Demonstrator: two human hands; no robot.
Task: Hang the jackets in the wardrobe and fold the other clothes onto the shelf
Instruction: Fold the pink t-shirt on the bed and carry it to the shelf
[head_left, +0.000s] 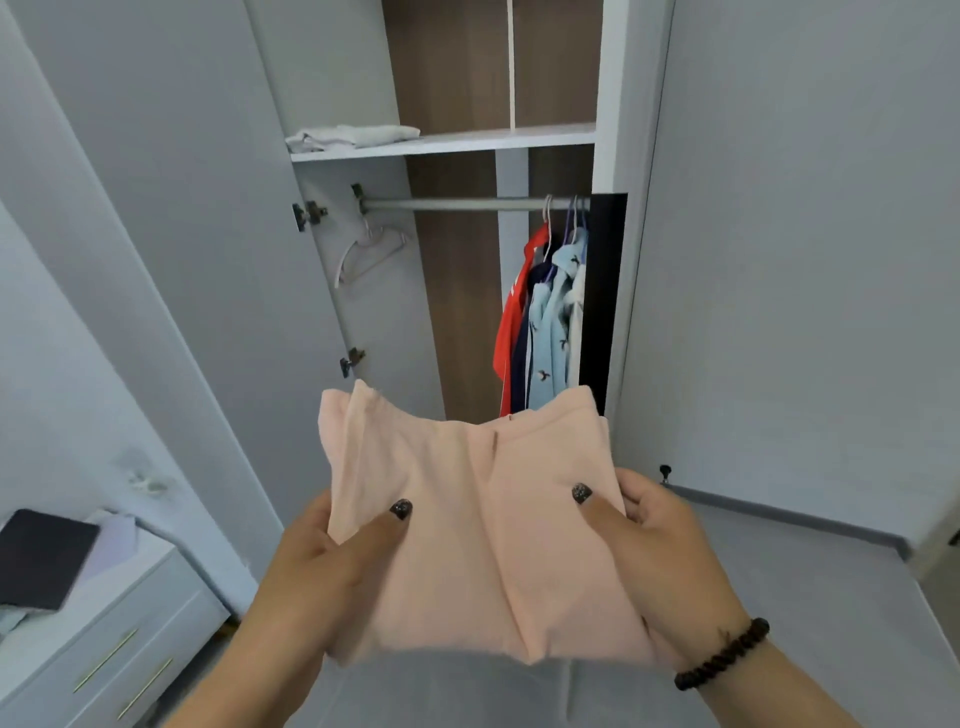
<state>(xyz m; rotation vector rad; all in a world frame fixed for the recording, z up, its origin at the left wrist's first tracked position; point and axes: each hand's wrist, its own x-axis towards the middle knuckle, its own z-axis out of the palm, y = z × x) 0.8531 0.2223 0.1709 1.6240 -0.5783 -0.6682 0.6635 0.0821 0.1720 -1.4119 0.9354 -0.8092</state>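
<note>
A pale pink folded garment is being held flat in front of the open wardrobe, gripped at its left edge by the left hand and at its right edge by the right hand, thumbs lying on top. On the white shelf a folded white garment is lying at the left end. Below, jackets in red, navy and light blue are hanging at the right end of the rail, and an empty hanger is hanging at the left end.

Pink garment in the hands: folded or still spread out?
Folded: the pink garment lies in stacked layers, held between left hand and right hand.
</note>
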